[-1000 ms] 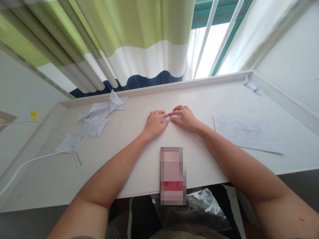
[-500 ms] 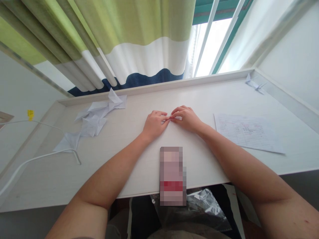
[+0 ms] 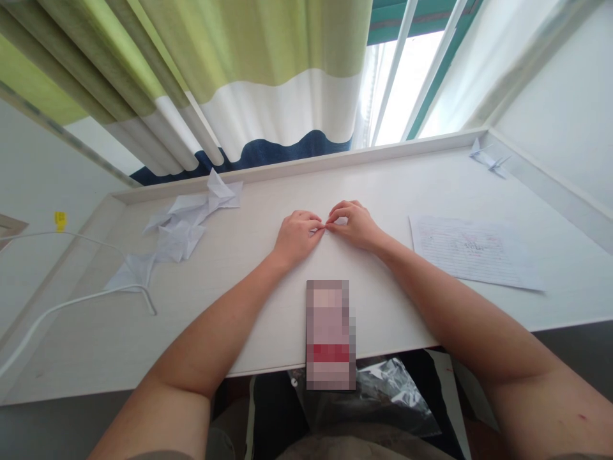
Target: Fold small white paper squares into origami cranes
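Over the middle of the white desk (image 3: pixel 268 319), my left hand (image 3: pixel 299 236) and my right hand (image 3: pixel 353 223) meet at the fingertips. Both are closed in a pinch on a small piece of white paper (image 3: pixel 314 230). Most of that paper is hidden by the fingers, so its shape cannot be made out. Nearer to me lies a blurred-out, phone-shaped rectangle (image 3: pixel 329 319) that juts past the desk's front edge.
Several folded white papers (image 3: pixel 179 239) lie on the left, beside a white curved rod or cable (image 3: pixel 86 299). Written lined sheets (image 3: pixel 472 249) are on the right. Small folded paper shapes (image 3: pixel 488 160) sit in the far right corner. A raised rim borders the back under the curtain (image 3: pixel 287 57).
My right fingers have shifted slightly, with a wider gap between thumb and forefinger. The left hand keeps nearly the same pinch. The view has moved a little.
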Motion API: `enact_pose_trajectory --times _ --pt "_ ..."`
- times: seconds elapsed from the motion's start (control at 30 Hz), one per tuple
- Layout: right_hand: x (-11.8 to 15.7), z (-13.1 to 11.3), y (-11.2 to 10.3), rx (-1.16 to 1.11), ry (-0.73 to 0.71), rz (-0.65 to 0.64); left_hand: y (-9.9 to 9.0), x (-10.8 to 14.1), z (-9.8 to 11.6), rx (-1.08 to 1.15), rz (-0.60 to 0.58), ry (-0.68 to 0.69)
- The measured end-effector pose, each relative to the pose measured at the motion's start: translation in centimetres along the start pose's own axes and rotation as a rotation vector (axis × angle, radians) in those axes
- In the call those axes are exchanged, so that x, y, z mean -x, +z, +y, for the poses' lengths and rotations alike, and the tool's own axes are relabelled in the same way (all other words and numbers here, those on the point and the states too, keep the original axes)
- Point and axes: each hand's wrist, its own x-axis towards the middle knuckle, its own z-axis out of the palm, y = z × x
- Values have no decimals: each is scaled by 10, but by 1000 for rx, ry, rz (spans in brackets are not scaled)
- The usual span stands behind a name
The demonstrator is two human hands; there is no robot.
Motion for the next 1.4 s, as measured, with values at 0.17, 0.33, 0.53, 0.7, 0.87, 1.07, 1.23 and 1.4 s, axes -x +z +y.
enact_pose_trajectory --times 0.17,0.33,0.53,0.7,0.87,1.07,1.23,1.4 --pt "-1 -3 2 30 33 15 -2 3 3 -40 -14 16" --pt "3 8 -6 -132 -48 -22 -4 4 3 -8 -20 0" --pt "7 22 -19 -71 -224 -148 -6 3 4 20 -37 -11" --pt "3 22 -22 53 -271 -169 -7 3 5 13 -41 -12" --pt "4 18 -23 69 -252 -162 -6 4 2 0 -50 28" --pt "8 15 -26 31 -238 -153 -3 4 -5 59 -31 50" --pt "8 12 -25 -14 -203 -113 -2 4 -7 178 24 -4" --pt "8 4 -19 -141 -114 -25 -3 3 -4 391 17 -68"
